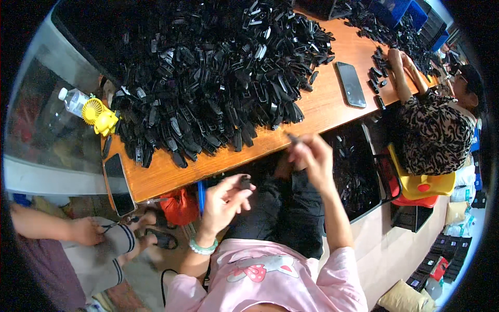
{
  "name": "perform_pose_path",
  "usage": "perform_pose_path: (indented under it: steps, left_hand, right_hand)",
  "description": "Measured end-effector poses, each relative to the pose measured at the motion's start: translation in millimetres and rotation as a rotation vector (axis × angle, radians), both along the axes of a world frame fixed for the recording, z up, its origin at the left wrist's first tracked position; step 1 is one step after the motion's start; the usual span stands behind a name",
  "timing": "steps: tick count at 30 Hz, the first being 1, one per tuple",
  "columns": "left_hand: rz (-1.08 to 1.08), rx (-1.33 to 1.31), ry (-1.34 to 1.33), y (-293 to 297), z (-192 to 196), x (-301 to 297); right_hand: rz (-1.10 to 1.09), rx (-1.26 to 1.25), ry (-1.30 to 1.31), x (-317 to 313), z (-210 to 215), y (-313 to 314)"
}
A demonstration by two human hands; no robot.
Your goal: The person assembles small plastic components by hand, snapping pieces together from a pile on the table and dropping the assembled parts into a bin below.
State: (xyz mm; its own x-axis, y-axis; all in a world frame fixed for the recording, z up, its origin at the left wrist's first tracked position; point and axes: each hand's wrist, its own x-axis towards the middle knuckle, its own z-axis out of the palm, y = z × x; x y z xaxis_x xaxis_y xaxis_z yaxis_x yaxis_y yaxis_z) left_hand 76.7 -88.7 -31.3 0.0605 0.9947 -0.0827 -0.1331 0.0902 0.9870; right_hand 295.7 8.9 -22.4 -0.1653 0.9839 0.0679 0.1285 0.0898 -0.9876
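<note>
My left hand (224, 200) is raised below the table edge and pinches a small black plastic part (245, 181) between thumb and fingers. My right hand (312, 155) is closed around a thin dark tool (292, 138) whose tip points up toward the table edge. A huge heap of black plastic parts (208, 78) covers the wooden table (322, 106) just beyond both hands. I wear a pink shirt and a green bead bracelet on the left wrist.
A black bin of parts (358, 171) sits by my right arm. Phones lie on the table at right (351, 83) and at the left corner (119, 184). A yellow fan (99, 115) and a bottle (73, 101) stand left. Another person (431, 130) sits right; a hand (86, 231) is lower left.
</note>
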Motion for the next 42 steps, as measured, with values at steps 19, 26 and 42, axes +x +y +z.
perform_pose_path:
  steps: [19, 26, 42]
  left_hand:
    - [0.038, 0.544, 0.590, 2.0, 34.5, 3.5]
    - [0.056, 0.463, 0.607, -0.4, 37.7, 7.8]
    - [0.124, 0.106, -0.024, -0.1, 11.6, 16.9]
  right_hand:
    - [0.521, 0.351, -0.244, -27.3, 12.1, -58.5]
    - [0.469, 0.575, -0.474, -27.8, 10.5, -63.1]
    - [0.194, 0.503, -0.290, -46.2, 3.1, -64.9]
